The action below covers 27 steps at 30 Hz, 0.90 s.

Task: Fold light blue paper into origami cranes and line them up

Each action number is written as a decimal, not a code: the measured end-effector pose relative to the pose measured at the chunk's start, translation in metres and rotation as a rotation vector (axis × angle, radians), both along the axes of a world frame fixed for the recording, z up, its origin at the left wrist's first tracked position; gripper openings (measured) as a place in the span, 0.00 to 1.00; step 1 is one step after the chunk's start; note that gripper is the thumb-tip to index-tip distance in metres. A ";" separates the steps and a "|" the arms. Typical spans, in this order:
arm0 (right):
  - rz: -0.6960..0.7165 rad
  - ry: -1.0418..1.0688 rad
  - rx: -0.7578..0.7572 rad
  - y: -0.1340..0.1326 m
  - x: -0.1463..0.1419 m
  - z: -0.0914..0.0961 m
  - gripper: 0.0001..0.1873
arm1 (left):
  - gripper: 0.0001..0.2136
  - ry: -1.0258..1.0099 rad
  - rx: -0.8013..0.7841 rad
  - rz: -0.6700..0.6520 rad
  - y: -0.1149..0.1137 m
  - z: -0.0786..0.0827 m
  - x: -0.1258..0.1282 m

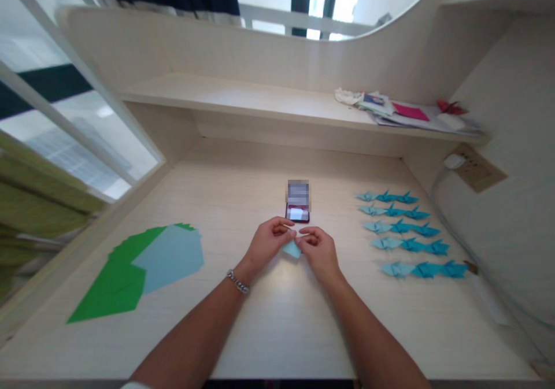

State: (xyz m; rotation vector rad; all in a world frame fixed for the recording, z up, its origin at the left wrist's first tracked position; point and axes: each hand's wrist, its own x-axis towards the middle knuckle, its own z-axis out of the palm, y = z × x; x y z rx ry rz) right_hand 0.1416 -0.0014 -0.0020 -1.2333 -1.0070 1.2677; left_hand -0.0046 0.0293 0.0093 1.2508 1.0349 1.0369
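Note:
Near the middle of the desk, a small piece of light blue folded paper [292, 249] is pinched between both hands. My left hand [271, 240] grips its upper left part with thumb and finger, and a chain bracelet circles that wrist. On the other side, my right hand [318, 251] pinches the paper's upper right part. The fingertips cover the top of the paper, so its full shape is hidden. Just beyond the fingers lies a phone [298, 214] with its screen lit and partly blurred.
Several rows of blue folded paper cranes [401, 227] stand at the right. Fanned green paper sheets [115, 285] and light blue sheets [176, 256] lie at the left. A shelf [243, 97] with papers crosses the back. A cable [451, 227] runs down from a wall socket [479, 168].

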 end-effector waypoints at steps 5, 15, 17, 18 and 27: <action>0.015 -0.052 0.012 -0.001 -0.002 0.001 0.13 | 0.12 -0.022 0.001 0.032 -0.001 -0.001 0.000; -0.021 -0.033 0.022 -0.001 0.001 0.004 0.14 | 0.14 -0.026 -0.017 0.033 -0.001 0.002 0.001; -0.022 -0.047 0.015 0.000 0.001 0.004 0.14 | 0.15 -0.020 -0.001 0.024 -0.002 0.001 0.002; -0.018 -0.055 0.006 0.000 0.001 0.004 0.14 | 0.15 -0.018 0.005 0.024 -0.003 0.000 0.002; 0.130 -0.240 0.025 0.000 0.003 0.000 0.11 | 0.11 0.027 0.046 0.016 -0.004 0.000 0.001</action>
